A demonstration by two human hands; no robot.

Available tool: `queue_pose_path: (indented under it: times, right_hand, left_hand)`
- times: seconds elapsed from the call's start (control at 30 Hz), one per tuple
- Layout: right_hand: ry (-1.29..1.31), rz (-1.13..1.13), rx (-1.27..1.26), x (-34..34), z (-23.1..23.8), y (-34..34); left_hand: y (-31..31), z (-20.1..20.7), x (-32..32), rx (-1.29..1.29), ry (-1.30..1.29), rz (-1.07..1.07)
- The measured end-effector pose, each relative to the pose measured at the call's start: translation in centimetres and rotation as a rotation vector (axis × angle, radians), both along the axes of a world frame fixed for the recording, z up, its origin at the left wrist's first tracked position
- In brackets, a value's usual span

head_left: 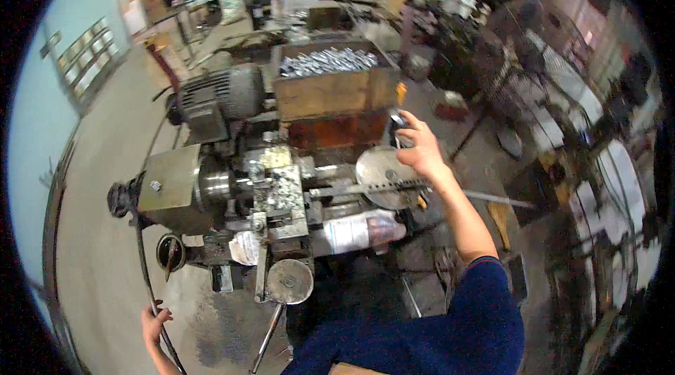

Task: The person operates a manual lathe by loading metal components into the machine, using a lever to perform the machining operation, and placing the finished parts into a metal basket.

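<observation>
Navy shirt (pixel 422 336) nearest; near left, left hand (pixel 152 327), fingers loosely curled round long bar (pixel 144 269), seemingly for leverage; right hand (pixel 423 151), fingers half-bent, beside metal disc (pixel 371 165) at right, hold unclear.

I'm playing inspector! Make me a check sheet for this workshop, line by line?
Surface: floor darkly stained below the machine.
Things at hand: long dark rod; dark handle; round metal disc.
Clutter: white rag; pot with a stick-like tool in it.
Hands: left hand grips the rod; right hand is at the handle, grip unclear.
Cables: nothing seen clearly.
Surroundings: wooden box of shiny metal pieces; fan at right.
</observation>
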State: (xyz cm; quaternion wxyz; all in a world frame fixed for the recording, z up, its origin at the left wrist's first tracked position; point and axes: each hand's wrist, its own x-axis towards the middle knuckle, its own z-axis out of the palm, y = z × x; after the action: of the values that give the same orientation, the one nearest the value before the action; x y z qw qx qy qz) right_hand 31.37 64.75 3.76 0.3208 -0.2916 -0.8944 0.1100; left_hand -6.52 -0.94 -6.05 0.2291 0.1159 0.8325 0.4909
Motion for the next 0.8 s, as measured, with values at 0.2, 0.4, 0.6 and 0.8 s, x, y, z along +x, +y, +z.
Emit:
queue_pose_path:
  times: [0.2, 0.4, 0.6, 0.8]
  right_hand:
    - [-0.118, -0.734, -0.345, 24.0, -7.0, -1.7]
    - [-0.108, -1.084, -0.397, 43.5, -14.4, -7.3]
    - [-0.463, -1.400, -0.792, 52.6, -22.4, -11.7]
    - [-0.383, -1.523, -1.081, 48.4, -19.7, -13.6]
  left_hand:
    - [2.8, 0.6, 0.2, -0.057, -0.188, 0.081]
    - [-6.8, -3.6, -5.2, -0.218, 0.086, -0.816]
    - [0.5, -0.5, -1.9, -0.334, -0.419, 0.076]
    - [3.5, 1.3, 0.5, -0.314, -0.419, 0.169]
